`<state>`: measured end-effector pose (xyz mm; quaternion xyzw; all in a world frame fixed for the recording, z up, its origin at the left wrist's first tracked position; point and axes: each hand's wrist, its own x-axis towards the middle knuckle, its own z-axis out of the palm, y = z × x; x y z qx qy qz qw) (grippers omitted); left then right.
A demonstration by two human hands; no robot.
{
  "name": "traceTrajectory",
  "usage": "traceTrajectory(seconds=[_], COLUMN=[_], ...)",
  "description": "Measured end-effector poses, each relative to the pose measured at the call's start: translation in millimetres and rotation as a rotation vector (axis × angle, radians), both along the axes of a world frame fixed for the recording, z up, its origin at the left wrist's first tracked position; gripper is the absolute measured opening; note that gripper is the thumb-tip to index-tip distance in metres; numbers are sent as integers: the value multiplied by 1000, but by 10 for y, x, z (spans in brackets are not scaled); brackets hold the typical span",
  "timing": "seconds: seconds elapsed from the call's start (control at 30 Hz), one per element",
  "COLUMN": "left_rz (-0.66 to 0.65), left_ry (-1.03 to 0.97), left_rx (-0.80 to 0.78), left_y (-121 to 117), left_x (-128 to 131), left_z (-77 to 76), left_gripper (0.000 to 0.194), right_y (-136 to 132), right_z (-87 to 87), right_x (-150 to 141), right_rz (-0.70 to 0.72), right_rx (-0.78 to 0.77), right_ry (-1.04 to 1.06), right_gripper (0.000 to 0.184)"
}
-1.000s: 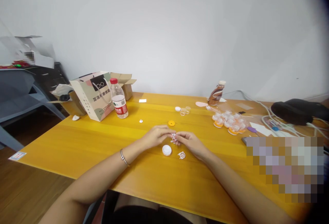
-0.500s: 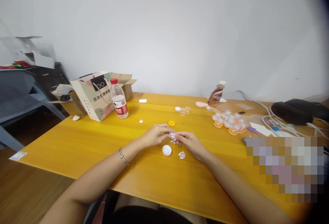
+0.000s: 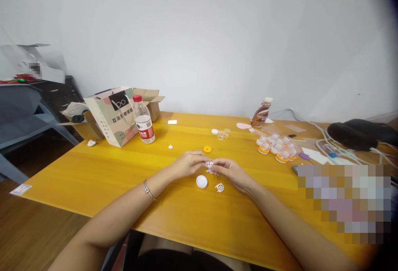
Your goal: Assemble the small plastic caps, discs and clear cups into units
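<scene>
My left hand (image 3: 186,164) and my right hand (image 3: 231,171) meet over the middle of the yellow table (image 3: 93,175). Both pinch a small white lattice piece (image 3: 209,165) between their fingertips, just above the tabletop. A silver bracelet (image 3: 148,189) sits on my left wrist. A round white cap (image 3: 202,181) lies right below the hands. A second white lattice piece (image 3: 219,187) lies flat on the table by my right wrist. A yellow disc (image 3: 207,148) lies just beyond the hands.
A paper bag (image 3: 113,113), a red-capped water bottle (image 3: 142,119) and a cardboard box (image 3: 152,99) stand at the back left. A brown drink bottle (image 3: 261,113), a heap of small orange-and-clear capsules (image 3: 276,146), cables and a black object (image 3: 357,134) lie at the right.
The hands stay together on the small white piece, with only slight finger shifts. Nothing else has moved.
</scene>
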<state>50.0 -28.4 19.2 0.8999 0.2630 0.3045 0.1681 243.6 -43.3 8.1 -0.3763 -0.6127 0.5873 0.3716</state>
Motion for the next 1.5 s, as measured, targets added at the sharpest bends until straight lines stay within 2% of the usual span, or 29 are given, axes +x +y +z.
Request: traceTrajectory(seconds=[0.23, 0.37, 0.47, 0.57, 0.67, 0.87, 1.0, 1.2, 1.5], left_rz=[26, 96, 124, 93, 94, 99, 167, 172, 310], left_ry=[-32, -120, -8, 163, 238, 192, 186, 80, -188], left_rx=[6, -33, 22, 88, 120, 131, 123, -19, -235], left_y=[-20, 25, 88, 139, 172, 227, 230, 170, 107], left_x=[66, 91, 100, 113, 128, 121, 81, 36, -9], left_z=[-72, -124, -160, -196, -237, -320, -307, -204, -187], left_gripper=[28, 40, 37, 32, 25, 20, 19, 16, 19], right_y=[34, 95, 136, 158, 163, 153, 157, 191, 148], right_z=[-53, -25, -10, -26, -58, -90, -97, -116, -137], right_x=[-30, 20, 66, 77, 64, 47, 50, 71, 21], right_rz=[-54, -181, -284, -302, -258, -227, -253, -343, -281], right_rx=[62, 138, 167, 179, 129, -35, -39, 55, 55], right_ry=[-3, 20, 28, 39, 61, 132, 147, 126, 86], right_gripper=[23, 26, 29, 28, 25, 27, 28, 31, 28])
